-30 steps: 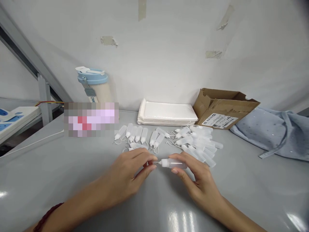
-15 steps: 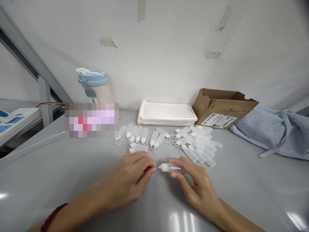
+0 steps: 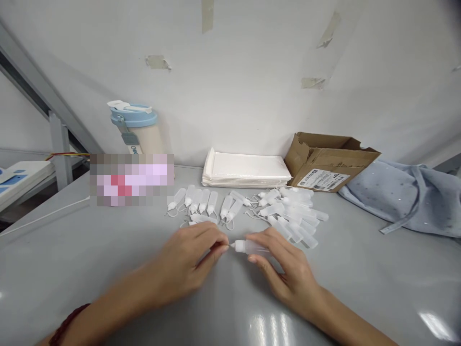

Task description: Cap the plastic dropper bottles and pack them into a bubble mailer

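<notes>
My right hand (image 3: pixel 288 266) holds a small translucent squeeze bottle (image 3: pixel 254 247) on its side, its white pointed nozzle turned left. At the nozzle's tip, my left hand (image 3: pixel 198 252) is closed in a pinch, thumb against fingers. A thin dark line shows between those fingertips and the nozzle; what exactly they pinch is too small to make out. Behind my hands lie several similar bottles with looped cords: a row of bottles (image 3: pixel 203 199) to the left and a heap of bottles (image 3: pixel 297 211) to the right.
Against the wall stand a stack of white padded envelopes (image 3: pixel 248 166) and an open cardboard box (image 3: pixel 324 168). Blue-grey cloth (image 3: pixel 418 199) lies at the right. On the left are a blue-lidded tumbler (image 3: pixel 144 137), a pixelated pink item (image 3: pixel 144 180) and a white cable (image 3: pixel 46 216).
The view has shifted slightly, so everything sits a little further left. Both hands keep their grips, with the bottle's nozzle still at the left fingertips.
</notes>
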`<state>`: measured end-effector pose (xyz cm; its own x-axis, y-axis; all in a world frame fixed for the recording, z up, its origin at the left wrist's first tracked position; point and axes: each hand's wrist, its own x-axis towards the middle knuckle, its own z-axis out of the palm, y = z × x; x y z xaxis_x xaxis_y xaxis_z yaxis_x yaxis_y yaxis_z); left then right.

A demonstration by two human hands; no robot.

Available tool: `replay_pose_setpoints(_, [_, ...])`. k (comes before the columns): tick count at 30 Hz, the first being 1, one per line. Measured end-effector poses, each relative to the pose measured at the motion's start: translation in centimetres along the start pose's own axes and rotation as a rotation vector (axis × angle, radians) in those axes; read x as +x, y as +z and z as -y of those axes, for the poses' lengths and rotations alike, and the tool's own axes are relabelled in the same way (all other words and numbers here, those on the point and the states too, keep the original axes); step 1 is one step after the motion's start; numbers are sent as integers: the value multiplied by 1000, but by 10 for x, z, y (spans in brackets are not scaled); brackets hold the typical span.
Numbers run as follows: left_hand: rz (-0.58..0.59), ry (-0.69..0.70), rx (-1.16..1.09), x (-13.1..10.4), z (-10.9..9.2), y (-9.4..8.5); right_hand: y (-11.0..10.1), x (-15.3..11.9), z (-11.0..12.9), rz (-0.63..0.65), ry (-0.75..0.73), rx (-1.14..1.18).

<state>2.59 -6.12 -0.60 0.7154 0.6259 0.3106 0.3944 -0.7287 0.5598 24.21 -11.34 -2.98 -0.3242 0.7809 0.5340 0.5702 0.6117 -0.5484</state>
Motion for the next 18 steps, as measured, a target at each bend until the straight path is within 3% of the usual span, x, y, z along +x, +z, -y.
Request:
replay_pose_setpoints(2, [-28, -37, 44, 2, 5, -10, -4, 2, -7, -20, -27, -100])
replay_pose_setpoints(5, [-65, -202, 105, 5, 15, -28, -11, 7, -22, -69, 7, -256])
replay_pose_setpoints(9, [15, -369, 142, 5, 29, -46, -14, 11, -38, -96, 47, -374])
replay_pose_setpoints(14, [56, -405, 209, 6, 38, -49, -16, 19, -43, -79, 55, -412])
replay_pose_setpoints(18, [-5, -416, 274, 7, 36, -48, -18, 42, -45, -12, 100, -439])
